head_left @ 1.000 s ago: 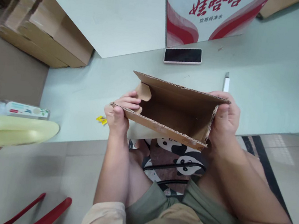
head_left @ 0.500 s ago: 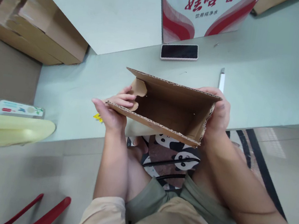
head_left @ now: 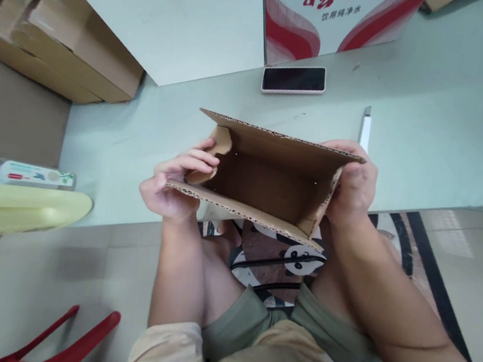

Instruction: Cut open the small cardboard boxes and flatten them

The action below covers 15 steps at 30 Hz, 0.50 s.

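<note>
Between my hands is a small brown cardboard box (head_left: 267, 187), its open side facing up toward me and nothing visible inside. My left hand (head_left: 178, 181) grips its left end, with fingertips over the notched end flap (head_left: 220, 142) and the thumb at the near panel's corner. At the right end, my right hand (head_left: 353, 182) is closed on the side wall and the far panel's corner; some of its fingers are hidden behind the cardboard. Beyond that hand a white utility knife (head_left: 365, 129) lies on the table, its lower part hidden.
A phone (head_left: 294, 79) lies on the pale table (head_left: 447, 126) before a red-and-white carton (head_left: 331, 23) and a large white box (head_left: 169, 21). Brown cartons (head_left: 76, 44) stand at left, near a yellow plastic object (head_left: 21, 210). Red chair or stool legs (head_left: 84, 341) show below.
My left thumb has come in against the near panel, and the left fingers have shifted on the end flap. The box is slightly more spread at its left end.
</note>
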Available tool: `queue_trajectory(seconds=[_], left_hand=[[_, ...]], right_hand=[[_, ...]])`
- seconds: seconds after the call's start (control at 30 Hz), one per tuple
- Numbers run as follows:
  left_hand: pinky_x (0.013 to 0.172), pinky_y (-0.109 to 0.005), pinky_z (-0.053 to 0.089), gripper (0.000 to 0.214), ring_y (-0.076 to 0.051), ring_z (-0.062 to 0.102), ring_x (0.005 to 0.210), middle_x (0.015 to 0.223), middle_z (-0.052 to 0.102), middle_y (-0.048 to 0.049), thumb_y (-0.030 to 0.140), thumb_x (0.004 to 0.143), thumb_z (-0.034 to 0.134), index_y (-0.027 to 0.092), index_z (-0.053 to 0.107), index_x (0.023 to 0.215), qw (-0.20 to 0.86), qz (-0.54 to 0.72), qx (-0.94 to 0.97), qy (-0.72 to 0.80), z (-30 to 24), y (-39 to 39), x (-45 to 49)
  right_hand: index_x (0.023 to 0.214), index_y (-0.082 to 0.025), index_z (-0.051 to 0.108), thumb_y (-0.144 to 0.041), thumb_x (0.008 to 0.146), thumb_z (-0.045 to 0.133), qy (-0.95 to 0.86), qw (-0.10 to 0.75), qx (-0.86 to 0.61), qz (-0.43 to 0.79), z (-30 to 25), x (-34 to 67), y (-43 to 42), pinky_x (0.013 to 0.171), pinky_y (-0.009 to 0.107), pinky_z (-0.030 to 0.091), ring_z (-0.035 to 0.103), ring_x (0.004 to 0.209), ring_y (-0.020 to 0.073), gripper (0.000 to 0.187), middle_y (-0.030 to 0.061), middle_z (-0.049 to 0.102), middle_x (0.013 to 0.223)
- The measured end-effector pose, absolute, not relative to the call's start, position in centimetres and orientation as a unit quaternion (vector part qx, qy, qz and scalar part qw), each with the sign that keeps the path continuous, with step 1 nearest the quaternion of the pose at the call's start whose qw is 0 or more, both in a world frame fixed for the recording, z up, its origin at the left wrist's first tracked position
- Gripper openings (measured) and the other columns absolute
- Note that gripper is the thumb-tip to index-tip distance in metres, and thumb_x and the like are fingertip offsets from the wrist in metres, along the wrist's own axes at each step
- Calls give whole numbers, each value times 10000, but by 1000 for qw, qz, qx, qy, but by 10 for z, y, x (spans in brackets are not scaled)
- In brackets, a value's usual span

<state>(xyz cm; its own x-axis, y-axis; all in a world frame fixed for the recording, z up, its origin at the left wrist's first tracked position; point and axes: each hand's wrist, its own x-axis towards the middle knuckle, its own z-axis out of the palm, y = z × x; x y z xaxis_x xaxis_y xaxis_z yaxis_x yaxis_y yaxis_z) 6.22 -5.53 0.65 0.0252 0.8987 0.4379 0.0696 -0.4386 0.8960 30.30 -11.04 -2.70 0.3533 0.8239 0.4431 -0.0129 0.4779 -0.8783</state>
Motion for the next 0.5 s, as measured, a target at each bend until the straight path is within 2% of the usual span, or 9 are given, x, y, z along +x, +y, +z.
queue_trajectory(seconds=[0.1,0.17,0.27,0.33,0.43,0.5], left_hand=[[1051,-528,507,640,-291,697,822,616,673,-77,798,770,407,269,638,493,356,582,621,386,6,-56,60],[1045,-521,509,657,-278,693,813,628,670,-75,786,805,376,265,656,521,352,586,618,389,4,-56,61],[1056,-489,504,717,-259,695,857,645,660,-70,797,858,293,253,655,561,349,592,606,400,-2,-54,65],[1046,-459,510,737,-252,694,927,672,648,-66,839,852,280,244,642,613,353,592,601,404,-7,-52,67],[1025,-420,517,660,-231,681,991,799,649,-43,882,758,475,241,630,795,333,606,595,411,-16,-47,66],[1042,-408,504,607,-221,672,1051,954,661,-39,813,705,647,256,630,945,307,616,595,414,-21,-43,64]], right_hand=[[996,-305,725,-460,897,661,-490,703,-418,300,-28,302,-111,821,374,614,729,925,202,194,4,746,961],[981,-306,716,-416,882,684,-476,707,-427,301,-29,302,-111,845,391,613,728,943,208,151,4,751,980],[920,-301,717,-457,876,664,-471,708,-428,306,-30,303,-111,896,444,604,724,967,230,170,18,754,973],[867,-287,730,-551,862,634,-487,704,-417,305,-29,305,-111,914,481,595,718,979,256,281,38,752,973],[787,-256,747,-681,882,488,-503,707,-402,290,-27,306,-110,926,531,581,715,962,284,507,64,749,943],[716,-247,740,-645,925,424,-497,716,-404,279,-25,304,-109,917,533,582,717,914,273,550,63,747,892]])
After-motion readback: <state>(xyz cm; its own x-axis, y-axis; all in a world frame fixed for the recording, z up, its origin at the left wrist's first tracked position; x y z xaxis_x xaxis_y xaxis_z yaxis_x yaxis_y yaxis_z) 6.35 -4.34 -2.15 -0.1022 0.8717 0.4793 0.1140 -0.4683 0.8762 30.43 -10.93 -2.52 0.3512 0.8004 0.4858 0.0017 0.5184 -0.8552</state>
